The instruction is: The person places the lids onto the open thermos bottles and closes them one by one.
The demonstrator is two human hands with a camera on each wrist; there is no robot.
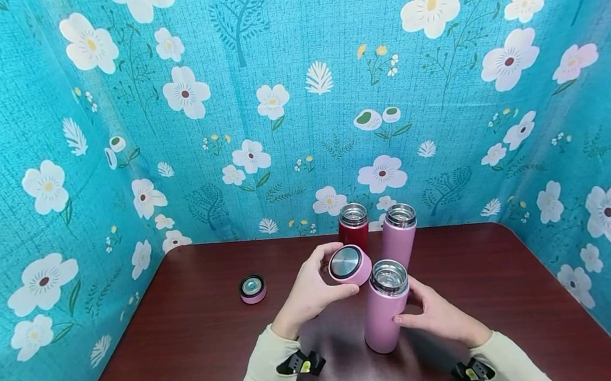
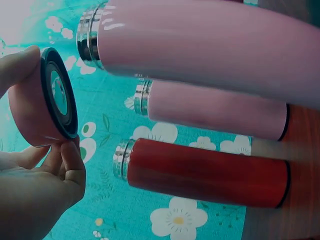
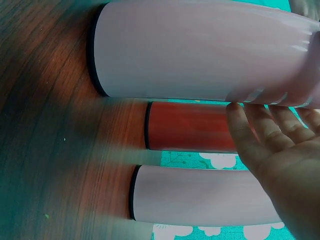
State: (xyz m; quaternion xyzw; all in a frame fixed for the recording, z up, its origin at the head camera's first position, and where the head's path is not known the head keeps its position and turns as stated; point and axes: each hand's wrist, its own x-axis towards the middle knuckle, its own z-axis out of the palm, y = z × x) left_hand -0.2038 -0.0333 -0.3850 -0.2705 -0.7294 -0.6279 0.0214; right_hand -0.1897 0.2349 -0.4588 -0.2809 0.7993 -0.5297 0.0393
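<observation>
My left hand (image 1: 342,272) pinches a pink lid (image 1: 349,265) by its rim, just above and left of the open mouth of the near pink flask (image 1: 385,306). In the left wrist view the lid (image 2: 30,115) sits between my thumb and fingers, its inner side facing the flasks. My right hand (image 1: 411,303) grips the near pink flask, which stands upright on the table; its fingers (image 3: 260,130) lie against the flask's body (image 3: 200,50). Behind it stand a red flask (image 1: 353,226) and a second pink flask (image 1: 398,233), both without lids.
A second pink lid (image 1: 252,289) lies on the dark wooden table (image 1: 188,352) to the left. Blue floral cloth walls (image 1: 276,125) close in the back and both sides.
</observation>
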